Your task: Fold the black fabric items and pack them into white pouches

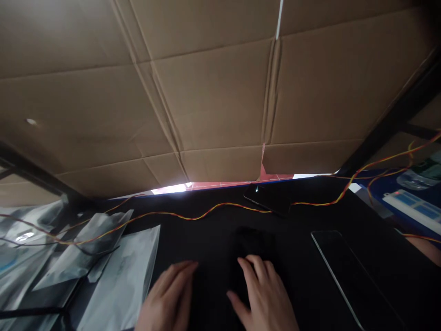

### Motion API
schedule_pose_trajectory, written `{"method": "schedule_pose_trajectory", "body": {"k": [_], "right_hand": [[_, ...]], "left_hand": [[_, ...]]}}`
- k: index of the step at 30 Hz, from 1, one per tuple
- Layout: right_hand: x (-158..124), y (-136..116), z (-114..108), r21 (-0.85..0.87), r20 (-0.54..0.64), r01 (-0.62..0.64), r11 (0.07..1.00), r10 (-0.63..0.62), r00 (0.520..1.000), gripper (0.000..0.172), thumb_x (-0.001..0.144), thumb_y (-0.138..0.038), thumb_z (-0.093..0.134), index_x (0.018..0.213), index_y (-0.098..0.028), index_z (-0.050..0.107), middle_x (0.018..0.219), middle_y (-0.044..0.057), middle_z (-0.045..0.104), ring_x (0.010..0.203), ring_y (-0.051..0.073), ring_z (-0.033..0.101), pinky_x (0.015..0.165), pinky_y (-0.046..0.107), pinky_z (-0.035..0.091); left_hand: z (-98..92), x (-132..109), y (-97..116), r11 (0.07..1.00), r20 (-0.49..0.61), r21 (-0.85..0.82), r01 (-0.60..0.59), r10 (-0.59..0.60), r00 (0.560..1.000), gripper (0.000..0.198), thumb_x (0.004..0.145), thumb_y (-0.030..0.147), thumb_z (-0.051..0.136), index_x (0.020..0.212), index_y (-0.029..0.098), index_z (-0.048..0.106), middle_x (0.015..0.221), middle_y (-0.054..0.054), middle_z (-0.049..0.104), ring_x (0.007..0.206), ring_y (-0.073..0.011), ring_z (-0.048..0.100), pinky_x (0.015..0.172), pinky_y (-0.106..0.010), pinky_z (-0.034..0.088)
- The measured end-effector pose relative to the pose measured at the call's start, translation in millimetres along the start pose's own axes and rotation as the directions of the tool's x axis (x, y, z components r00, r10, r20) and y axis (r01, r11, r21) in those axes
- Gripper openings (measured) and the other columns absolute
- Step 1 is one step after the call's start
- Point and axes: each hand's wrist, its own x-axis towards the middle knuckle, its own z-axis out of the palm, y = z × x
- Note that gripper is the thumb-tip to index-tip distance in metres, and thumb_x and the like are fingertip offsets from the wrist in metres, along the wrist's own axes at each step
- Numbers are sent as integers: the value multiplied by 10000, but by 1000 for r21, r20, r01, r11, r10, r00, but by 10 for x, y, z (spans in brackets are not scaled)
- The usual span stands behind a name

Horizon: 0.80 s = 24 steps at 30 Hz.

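My left hand point(170, 299) lies flat on the black table surface point(206, 239) near the bottom edge, fingers stretched forward and together, holding nothing. My right hand point(263, 294) rests beside it with fingers spread over a dark, barely visible black object point(251, 243) on the mat. What that object is cannot be made out in the dim light. The two hands are a short gap apart.
Silvery plastic bags point(86, 248) are piled at the left. A twisted red-yellow wire point(206, 212) runs across the table past a small black device point(267, 197). A black glossy slab point(347, 271) lies at right. A cardboard wall point(220, 92) stands behind. Blue items point(409, 202) sit far right.
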Motion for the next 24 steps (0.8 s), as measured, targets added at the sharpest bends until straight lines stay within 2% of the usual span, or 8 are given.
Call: {"method": "schedule_pose_trajectory", "body": {"k": [3, 5, 7, 10, 12, 16, 21, 24], "right_hand": [[77, -4, -54, 180, 107, -77, 981, 58, 993, 260, 927, -145, 569, 1088, -264, 735, 1036, 74, 785, 903, 292, 769, 794, 422, 634], [157, -1, -226, 422, 157, -151, 894, 92, 983, 189, 974, -221, 562, 1045, -273, 729, 1025, 58, 792, 951, 259, 778, 851, 374, 636], [213, 17, -407, 635, 247, -307, 709, 191, 950, 182, 1002, -388, 626, 1085, -268, 735, 1076, 68, 813, 1019, 257, 793, 894, 345, 641], [192, 132, -554, 747, 431, -559, 360, 378, 819, 475, 953, -656, 695, 1192, -248, 743, 1110, 99, 836, 1038, 304, 819, 874, 372, 669], [104, 281, -568, 727, 453, -623, 287, 482, 750, 577, 917, -723, 715, 1234, -242, 751, 1114, 109, 844, 1064, 333, 822, 869, 397, 681], [-148, 630, -580, 604, 284, -632, 485, 611, 739, 516, 900, -696, 741, 1191, -272, 789, 1128, 99, 851, 1071, 334, 824, 839, 367, 692], [-258, 866, -690, 378, 190, -602, 704, 577, 794, 456, 941, -707, 668, 1069, -285, 783, 866, 60, 813, 756, 270, 810, 625, 317, 668], [-194, 886, -720, 258, -94, -444, 858, 480, 872, 433, 970, -666, 639, 1132, -280, 746, 981, 89, 802, 798, 271, 801, 617, 347, 670]], "left_hand": [[114, 83, 241, 997, 4, -33, -71, 71, 997, 323, 1078, 227, 553, 1347, 316, 709, 1201, -25, 822, 1042, -189, 832, 923, -246, 682], [138, 85, 298, 997, 15, -53, -48, 49, 999, 344, 1094, 255, 559, 1416, 313, 667, 1237, -38, 814, 1087, -193, 822, 944, -256, 678], [155, 72, 320, 998, 11, -56, -20, 21, 1000, 420, 1098, 317, 582, 1518, 308, 591, 1320, -63, 791, 1164, -220, 803, 978, -294, 676], [217, 65, 329, 1000, -1, -19, 5, -5, 1000, 646, 1071, 407, 635, 1669, 287, 421, 1474, -120, 721, 1274, -297, 758, 1020, -403, 672], [274, 77, 329, 1000, 14, -4, -5, 5, 1000, 650, 1049, 408, 671, 1651, 294, 455, 1422, -119, 747, 1207, -318, 778, 965, -435, 681], [317, 126, 303, 997, 35, -63, -34, 37, 999, 196, 1035, 187, 584, 1101, 286, 739, 1054, -46, 790, 917, -241, 782, 792, -356, 665], [118, 195, 46, 999, 2, -33, -27, 27, 1000, 314, 839, 1, 448, 826, 259, 626, 1168, -58, 748, 1053, -235, 758, 838, -342, 655], [-73, 213, -140, 996, -56, 68, -54, 58, 997, 322, 869, 31, 457, 836, 275, 665, 1250, -44, 743, 1080, -256, 765, 846, -370, 662]]}}
